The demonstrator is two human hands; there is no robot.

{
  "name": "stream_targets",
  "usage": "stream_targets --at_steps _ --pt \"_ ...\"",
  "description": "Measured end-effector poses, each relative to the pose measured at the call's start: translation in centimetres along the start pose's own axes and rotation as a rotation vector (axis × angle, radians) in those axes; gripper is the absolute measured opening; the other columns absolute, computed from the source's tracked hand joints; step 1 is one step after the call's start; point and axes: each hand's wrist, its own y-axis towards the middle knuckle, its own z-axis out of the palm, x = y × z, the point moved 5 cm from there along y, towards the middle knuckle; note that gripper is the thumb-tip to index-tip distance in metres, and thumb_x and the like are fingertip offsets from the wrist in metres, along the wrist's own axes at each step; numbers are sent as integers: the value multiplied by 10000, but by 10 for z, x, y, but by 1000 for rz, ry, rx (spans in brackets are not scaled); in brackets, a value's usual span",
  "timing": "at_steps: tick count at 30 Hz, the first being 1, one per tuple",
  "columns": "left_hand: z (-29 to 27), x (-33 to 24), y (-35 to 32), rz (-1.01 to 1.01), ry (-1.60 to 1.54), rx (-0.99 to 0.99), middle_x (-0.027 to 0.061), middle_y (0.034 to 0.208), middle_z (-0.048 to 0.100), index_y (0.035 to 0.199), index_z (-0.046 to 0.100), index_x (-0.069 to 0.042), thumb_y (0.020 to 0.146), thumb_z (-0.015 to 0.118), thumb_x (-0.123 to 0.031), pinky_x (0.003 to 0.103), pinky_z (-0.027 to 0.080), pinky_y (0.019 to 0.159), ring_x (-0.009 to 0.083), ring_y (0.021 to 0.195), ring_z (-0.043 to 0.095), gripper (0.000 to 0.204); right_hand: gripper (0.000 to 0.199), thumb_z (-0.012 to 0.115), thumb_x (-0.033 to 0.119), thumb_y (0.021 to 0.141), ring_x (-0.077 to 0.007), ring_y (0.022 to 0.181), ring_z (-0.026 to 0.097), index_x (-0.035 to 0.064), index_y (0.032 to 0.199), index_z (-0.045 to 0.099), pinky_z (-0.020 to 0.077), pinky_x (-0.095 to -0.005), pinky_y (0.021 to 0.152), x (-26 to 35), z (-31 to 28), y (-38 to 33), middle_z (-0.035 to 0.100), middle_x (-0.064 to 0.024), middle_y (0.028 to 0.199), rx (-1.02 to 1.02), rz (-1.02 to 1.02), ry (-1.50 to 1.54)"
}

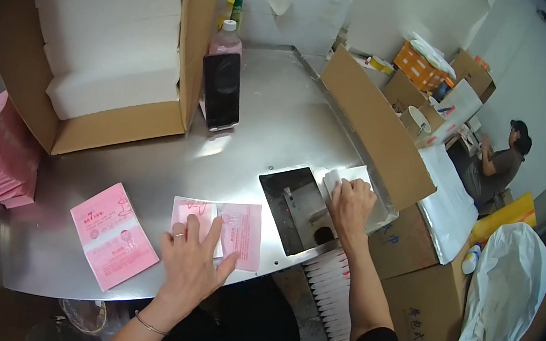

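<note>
Flat under the spread left hand lies a pink printed packet, thin and rectangular, with a paler white-and-pink one tucked partly beneath it; the open palm presses on both, fingers fanned, a ring on one finger and a thin bracelet at the wrist. They rest on the near edge of a brushed steel table with a dull sheen. Right of this packet, a dark rectangular slot opens in the metal, and beyond it the right hand closes over a small stack of white sheets. Left of the packet sits another pink packet, glossy and angled. Farther left, a stack of pink packets overhangs the table. Behind the packet, a black phone stands upright beside a large cardboard box of white blocks.
</note>
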Motion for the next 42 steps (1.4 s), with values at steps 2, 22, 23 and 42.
stream_targets --at_steps 2,22,23,42 --pt "-9 2 6 72 37 -26 166 1095 559 1173 667 -97 801 724 -580 460 360 830 329 972 522 613 133 669 158 889 -318 950 568 26 907 665 437 -469 819 -8 3 -3 593 -135 965 21 81 62" --pt "-14 -23 -6 184 -386 96 179 957 560 1437 481 -68 723 764 -199 444 462 745 357 893 574 779 302 611 150 826 -389 1104 576 -15 1076 645 264 -742 1087 172 -24 -64 604 -233 1085 267 -561 441" --pt "-7 -20 -5 136 -382 101 172 955 553 1472 441 -63 744 757 -172 458 469 740 365 875 576 800 265 601 146 835 -389 1088 572 -10 1043 647 249 -742 1085 179 -13 -49 606 -234 1076 214 -528 423" --pt "-65 127 -58 -143 36 89 162 982 573 1011 597 -46 777 610 26 518 378 970 361 1010 540 246 143 657 171 895 -314 921 584 35 910 700 464 -471 791 -1 10 -8 619 -134 934 -1 53 -46"
